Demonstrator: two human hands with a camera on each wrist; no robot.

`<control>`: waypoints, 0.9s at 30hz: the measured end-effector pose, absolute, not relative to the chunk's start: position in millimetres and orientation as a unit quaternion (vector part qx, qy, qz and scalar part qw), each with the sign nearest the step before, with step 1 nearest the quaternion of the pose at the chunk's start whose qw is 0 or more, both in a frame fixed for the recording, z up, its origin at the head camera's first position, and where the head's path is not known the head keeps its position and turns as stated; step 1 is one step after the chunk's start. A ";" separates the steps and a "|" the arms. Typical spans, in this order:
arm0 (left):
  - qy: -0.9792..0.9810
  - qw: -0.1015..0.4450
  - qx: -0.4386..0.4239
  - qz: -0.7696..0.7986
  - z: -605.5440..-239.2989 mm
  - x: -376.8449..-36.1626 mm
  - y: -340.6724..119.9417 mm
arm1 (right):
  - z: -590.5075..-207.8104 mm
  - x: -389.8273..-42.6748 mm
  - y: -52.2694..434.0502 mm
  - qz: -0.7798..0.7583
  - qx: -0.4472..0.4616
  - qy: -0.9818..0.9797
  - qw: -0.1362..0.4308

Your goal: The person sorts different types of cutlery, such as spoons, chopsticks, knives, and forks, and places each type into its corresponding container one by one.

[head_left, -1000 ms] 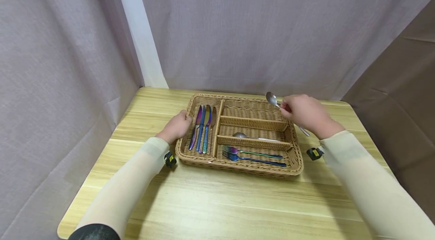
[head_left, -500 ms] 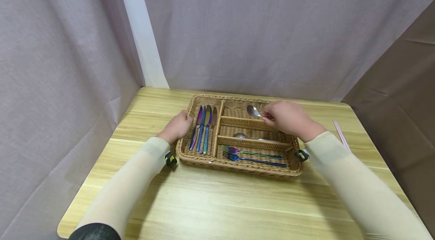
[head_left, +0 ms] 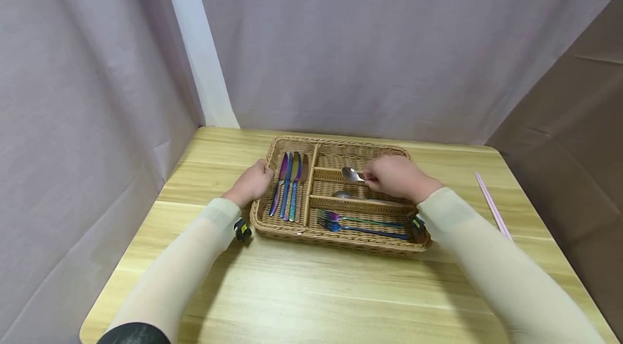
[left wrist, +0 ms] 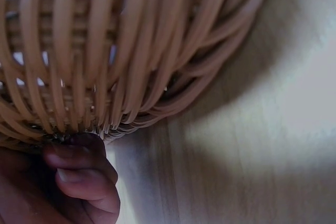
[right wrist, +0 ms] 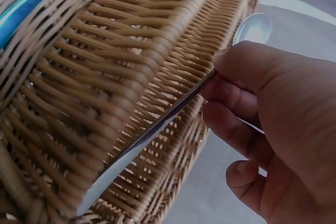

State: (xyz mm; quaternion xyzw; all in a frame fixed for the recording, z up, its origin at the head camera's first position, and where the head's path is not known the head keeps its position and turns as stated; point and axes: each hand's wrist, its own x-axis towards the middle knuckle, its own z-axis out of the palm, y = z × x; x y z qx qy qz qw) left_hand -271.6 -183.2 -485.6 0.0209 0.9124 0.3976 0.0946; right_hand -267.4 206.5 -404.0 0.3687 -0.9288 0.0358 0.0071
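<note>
A wicker cutlery tray (head_left: pixel 340 240) with several compartments lies on the wooden table. At its left end my left hand (head_left: pixel 253 183) grips the rim; in the left wrist view curled fingers (left wrist: pixel 86 182) press against the woven side. My right hand (head_left: pixel 399 177) pinches a silver spoon (head_left: pixel 350 174) by its handle, above the middle right compartment. The right wrist view has the spoon's handle (right wrist: pixel 152 132) slanting down along that compartment, its lower end close to the wicker. Another spoon (head_left: pixel 342 194) lies in the same compartment, partly hidden by the divider.
Several knives (head_left: pixel 292 187) fill the tall left compartment. Two iridescent forks (head_left: pixel 370 231) lie in the front one. Pink chopsticks (head_left: pixel 492 206) rest on the table (head_left: pixel 302 290) right of the tray. Grey curtains (head_left: pixel 340 46) hang behind the table.
My right hand has carried the spoon left and toward me, from the tray's back right corner to over the middle compartment. The chopsticks have come into sight. My left hand keeps its place.
</note>
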 end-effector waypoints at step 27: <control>0.919 0.077 0.036 0.385 -483.5 -271.3 -184.7 | -425.7 -276.4 191.5 0.002 0.377 -0.924 -0.060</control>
